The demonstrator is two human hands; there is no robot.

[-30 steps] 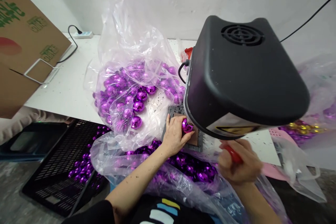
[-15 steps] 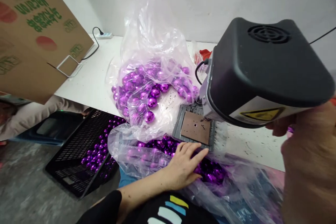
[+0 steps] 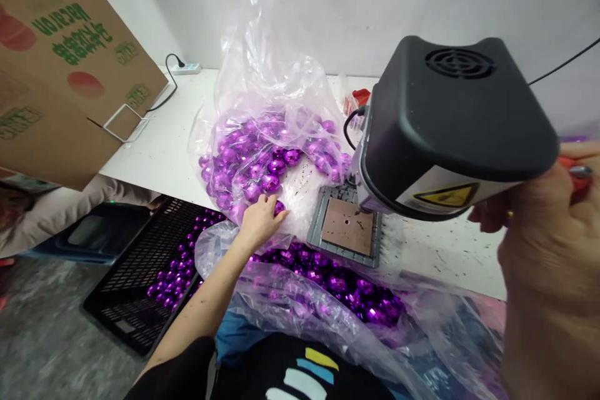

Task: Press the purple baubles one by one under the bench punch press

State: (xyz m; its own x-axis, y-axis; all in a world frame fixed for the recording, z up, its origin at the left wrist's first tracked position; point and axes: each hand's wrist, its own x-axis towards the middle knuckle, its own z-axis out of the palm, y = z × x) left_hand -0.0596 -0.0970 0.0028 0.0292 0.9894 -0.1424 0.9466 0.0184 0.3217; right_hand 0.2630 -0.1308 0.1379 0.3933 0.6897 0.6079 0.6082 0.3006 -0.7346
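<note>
My left hand (image 3: 261,220) is at the near edge of the purple pile, fingers and thumb closed around one shiny faceted purple ball (image 3: 280,207). Other purple balls (image 3: 237,150) lie under and inside a clear plastic bag (image 3: 285,81) on the table. My right hand (image 3: 539,231), large and close to the camera, is wrapped around a red handle (image 3: 580,180) at the side of a black machine head (image 3: 459,119); part of its grip is hidden. Below the head, a brown square pad (image 3: 348,225) with a small hole rests on a grey metal base (image 3: 321,215).
More purple balls (image 3: 337,281) fill an open plastic bag across my lap. A black crate (image 3: 126,275) with purple balls stands on the floor at left. A cardboard box (image 3: 70,75) leans over the table's left end. Dark shavings dot the white table (image 3: 435,256).
My left hand has moved from the balls in the lap bag up and left to a ball on the table. My right hand stays by the machine, its red handle now visible.
</note>
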